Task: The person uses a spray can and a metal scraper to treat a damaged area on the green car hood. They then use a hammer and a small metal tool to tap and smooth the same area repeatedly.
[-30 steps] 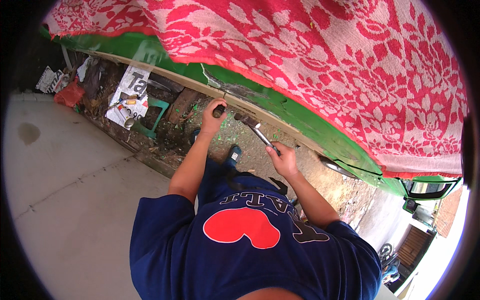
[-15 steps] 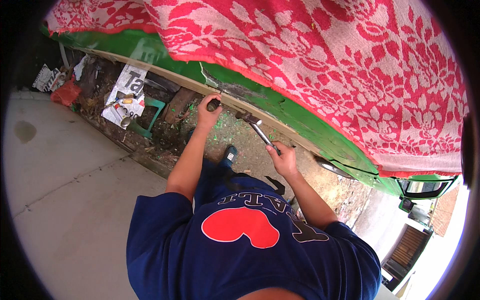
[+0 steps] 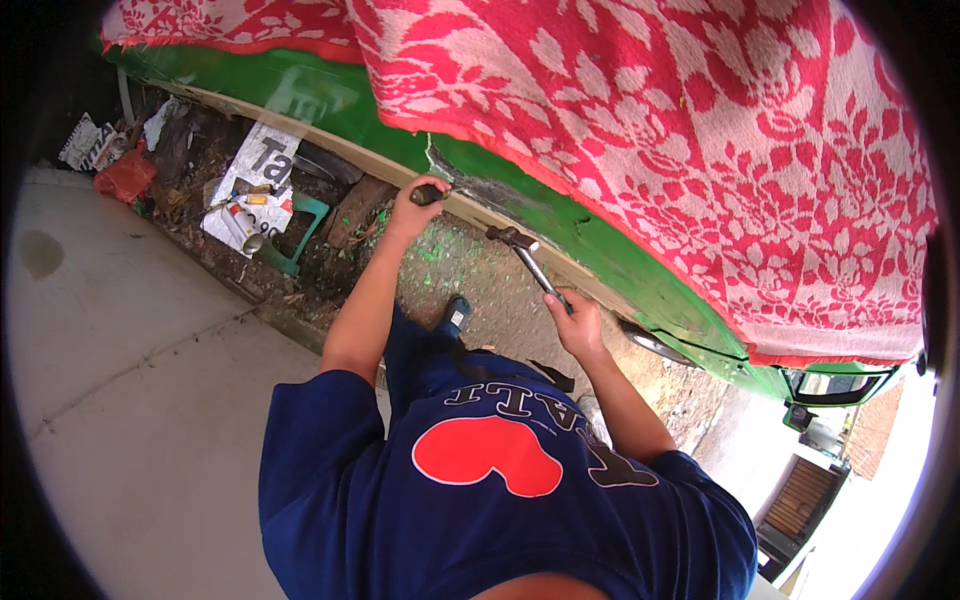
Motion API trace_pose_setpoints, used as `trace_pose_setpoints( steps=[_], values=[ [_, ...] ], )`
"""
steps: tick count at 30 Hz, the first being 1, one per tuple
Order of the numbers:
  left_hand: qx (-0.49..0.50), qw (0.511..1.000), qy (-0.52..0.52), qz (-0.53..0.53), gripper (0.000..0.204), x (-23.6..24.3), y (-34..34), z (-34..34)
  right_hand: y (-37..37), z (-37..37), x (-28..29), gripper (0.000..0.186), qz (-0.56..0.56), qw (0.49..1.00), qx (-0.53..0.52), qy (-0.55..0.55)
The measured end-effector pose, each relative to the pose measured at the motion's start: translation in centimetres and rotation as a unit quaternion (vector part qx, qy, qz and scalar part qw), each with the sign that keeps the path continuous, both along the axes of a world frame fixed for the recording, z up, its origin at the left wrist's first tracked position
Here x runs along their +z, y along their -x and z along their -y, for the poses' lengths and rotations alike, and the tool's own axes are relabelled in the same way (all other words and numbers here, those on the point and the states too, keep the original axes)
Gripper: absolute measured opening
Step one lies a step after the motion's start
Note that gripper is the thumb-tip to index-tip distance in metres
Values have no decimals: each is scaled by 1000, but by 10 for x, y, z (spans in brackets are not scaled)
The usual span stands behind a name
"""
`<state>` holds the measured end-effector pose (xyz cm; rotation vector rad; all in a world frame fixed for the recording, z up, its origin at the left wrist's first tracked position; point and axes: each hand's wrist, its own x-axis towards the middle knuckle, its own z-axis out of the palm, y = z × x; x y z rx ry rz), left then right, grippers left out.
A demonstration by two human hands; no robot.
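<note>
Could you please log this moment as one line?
left hand: closed around dark tool handle | right hand: holding hammer | nearby: green vehicle body, partly covered by red floral cloth

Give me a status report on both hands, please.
Left hand gripping dark cylindrical handle; right hand holding silver-shafted hammer, its head apart from that handle; green vehicle panel scraped, partly draped with red floral cloth.

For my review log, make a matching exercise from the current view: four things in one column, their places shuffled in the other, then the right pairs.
Things
1. hammer
2. dark cylindrical handle
3. red-and-pink floral cloth
4. crumpled red piece

Places
A. draped over the green vehicle
B. in the left hand
C. low down, toward the picture's left
D. in the right hand

Pairs: 1-D, 2-B, 3-A, 4-C
</note>
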<state>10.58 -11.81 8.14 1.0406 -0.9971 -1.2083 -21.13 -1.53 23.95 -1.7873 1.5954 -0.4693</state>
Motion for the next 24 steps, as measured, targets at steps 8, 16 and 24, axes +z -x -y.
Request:
trace_pose_setpoints(
  steps=[8,16,24],
  values=[
    [-21,992,62,105,32,4,2,-22,-23,8,5,28,-18,1000,-9,4],
    [-27,978,105,177,34,35,-14,-40,-41,5,16,28,-25,998,-53,4],
    [-71,970,120,197,32,52,-25,-22,-48,-9,11,30,4,996,-84,22]
  ],
)
